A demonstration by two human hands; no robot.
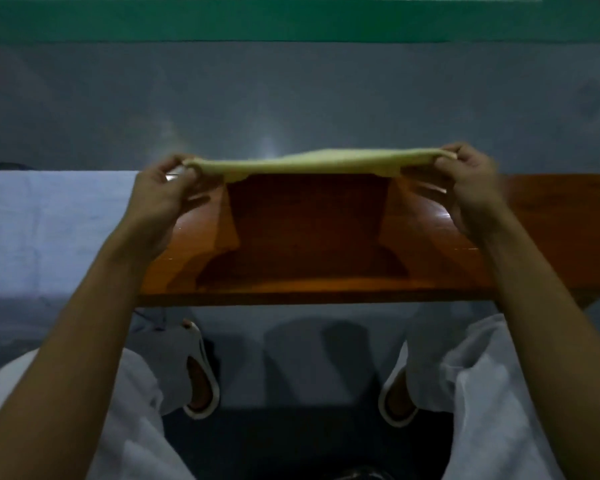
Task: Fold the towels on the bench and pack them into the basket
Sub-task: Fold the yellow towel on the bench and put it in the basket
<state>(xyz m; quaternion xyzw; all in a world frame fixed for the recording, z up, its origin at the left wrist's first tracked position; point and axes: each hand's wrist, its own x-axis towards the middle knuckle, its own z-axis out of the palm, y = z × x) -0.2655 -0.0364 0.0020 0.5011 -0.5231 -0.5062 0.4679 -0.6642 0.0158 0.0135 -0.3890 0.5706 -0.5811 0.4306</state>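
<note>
A pale yellow towel [312, 165] is stretched out flat in the air above the orange-brown wooden bench [326, 271], casting a dark shadow on the seat. My left hand [160, 206] pinches its left end between thumb and fingers. My right hand [471, 192] pinches its right end the same way. A light blue towel [49, 230] lies spread over the left part of the bench and hangs over its front edge. No basket is in view.
Grey floor [291, 98] lies beyond the bench, with a green court surface [291, 19] farther back. Below the bench's front edge are my knees in white trousers and my feet in white slippers [201, 375].
</note>
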